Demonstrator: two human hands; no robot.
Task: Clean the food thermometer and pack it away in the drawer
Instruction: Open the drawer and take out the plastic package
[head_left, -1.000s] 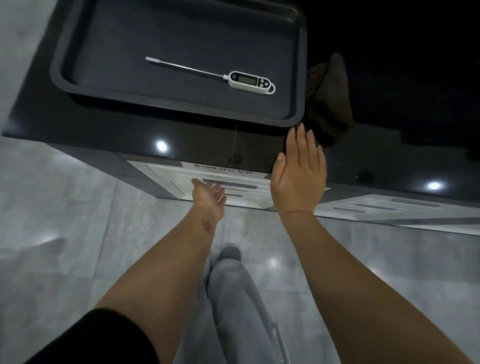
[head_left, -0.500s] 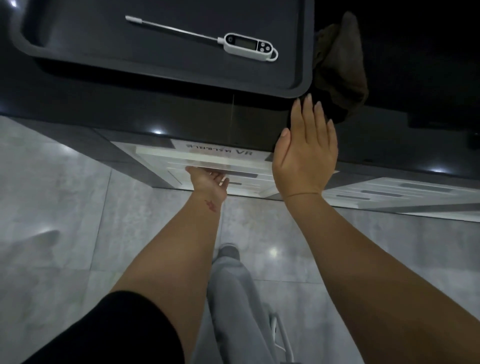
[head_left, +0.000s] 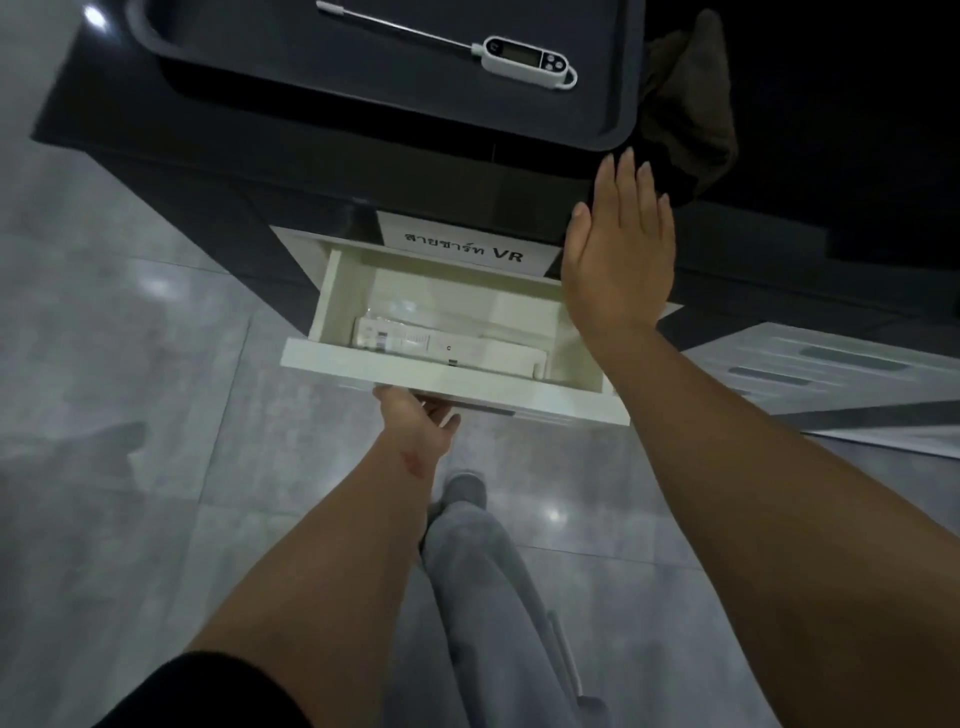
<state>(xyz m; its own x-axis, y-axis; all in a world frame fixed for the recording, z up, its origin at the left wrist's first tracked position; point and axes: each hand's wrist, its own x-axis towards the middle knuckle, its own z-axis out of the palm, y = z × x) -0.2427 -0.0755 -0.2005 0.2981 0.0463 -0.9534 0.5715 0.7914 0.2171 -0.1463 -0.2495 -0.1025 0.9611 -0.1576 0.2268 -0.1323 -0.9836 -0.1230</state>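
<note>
So there's one thermometer (head_left: 519, 57), white with a little screen and a long thin metal probe pointing off to the left. It's lying flat inside the one dark tray (head_left: 618, 104) at the far end of the black counter (head_left: 311, 156), nothing else in that tray with it. Just right of the tray there's a single dark cloth (head_left: 685, 104) bunched up on the counter.

One drawer (head_left: 447, 374) is pulled out, cream coloured, right under a paper label (head_left: 467, 249) stuck on the cabinet front. Inside it I can count one flat white box (head_left: 447, 348) lying along the near side; there's maybe some clear plastic behind it but it's too blurry to say.

Two hands in view. The left hand (head_left: 415, 421) is under the near front edge of the drawer, palm up, fingers tucked beneath it so I can't tell how they're curled. The right hand (head_left: 618, 254) is flat, fingers straight and together, over the counter edge near the tray's corner, holding nothing.
</note>
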